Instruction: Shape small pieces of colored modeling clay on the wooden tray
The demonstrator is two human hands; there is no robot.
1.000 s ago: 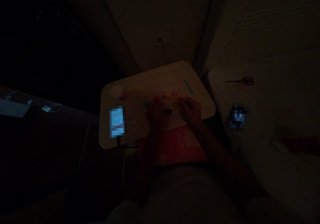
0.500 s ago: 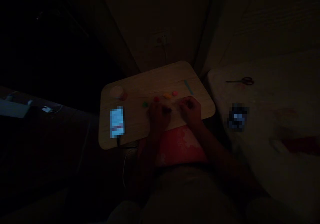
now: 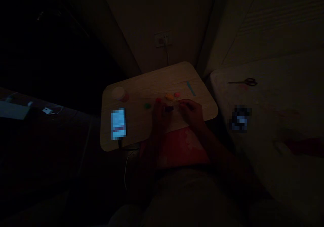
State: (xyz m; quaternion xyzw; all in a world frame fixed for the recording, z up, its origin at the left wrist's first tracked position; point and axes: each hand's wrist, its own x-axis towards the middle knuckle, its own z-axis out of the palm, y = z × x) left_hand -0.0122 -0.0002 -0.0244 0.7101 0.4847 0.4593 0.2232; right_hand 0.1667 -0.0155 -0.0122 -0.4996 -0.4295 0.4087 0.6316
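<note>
My two hands over the small surface [image 3: 138, 127], in dim light. The dark piece [image 3: 169, 108] lies between them, at the fingertips of my left hand [image 3: 161, 115]; those fingers are bent near it, but whether they grip it or merely touch it I cannot tell. My right hand [image 3: 192, 111] stands just beside, apart from the piece, its thumb and forefinger set narrow — whether anything thin sits between them is lost in the gloom.

Compared with half a second ago, my right fingers, then curled inward, are straighter and point toward the dark piece, while my left hand has turned a little, leaving more of that piece in view. I read this as handling still under way, with the dark piece the one being worked.

Beyond my fingers the other pieces lie where they were: green [image 3: 147, 105] at the left, then the red piece [image 3: 158, 100] just past my left hand, the orange piece [image 3: 169, 96], and the pink piece [image 3: 177, 94] — with a blue-green strip [image 3: 191, 88] farther right.
</note>
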